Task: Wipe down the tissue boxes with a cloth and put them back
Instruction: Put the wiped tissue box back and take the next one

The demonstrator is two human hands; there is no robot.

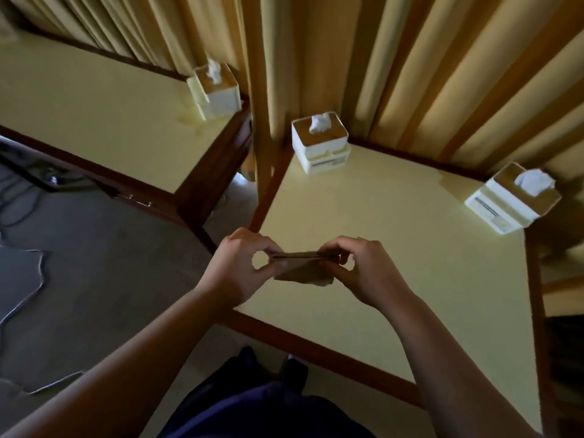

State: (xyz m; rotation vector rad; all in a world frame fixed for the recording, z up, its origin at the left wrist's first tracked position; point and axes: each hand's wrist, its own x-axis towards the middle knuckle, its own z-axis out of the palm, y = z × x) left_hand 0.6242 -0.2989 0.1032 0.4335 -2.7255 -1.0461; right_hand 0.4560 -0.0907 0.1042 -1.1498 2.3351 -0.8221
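Both hands meet above the near-left corner of a pale yellow table [395, 248] with a dark wood rim. The left hand [240, 267] pinches the left end of a small folded brown cloth [305, 268] between thumb and forefinger, which close into a ring; the right hand [366, 270] pinches the right end with curled fingers. The cloth is stretched flat along its top edge and sags below; motion blur hides its texture, and whether it touches the tabletop cannot be told. 3 white tissue boxes with tan tops stand well apart from the hands, each with a tissue tuft sticking up. Box 1 [320, 143] sits at the far-left corner of this table against the curtain [426, 74]. Box 2 [508, 200] sits at the far-right corner, tilted by the lens, its label too small to read. Box 3 [216, 90] stands on the far corner of a 2nd table [94, 105] to the left. Cables [22, 197] lie on the grey carpet, partly cut off by the frame's left edge. Dark blue clothing [259, 409] fills the bottom edge.
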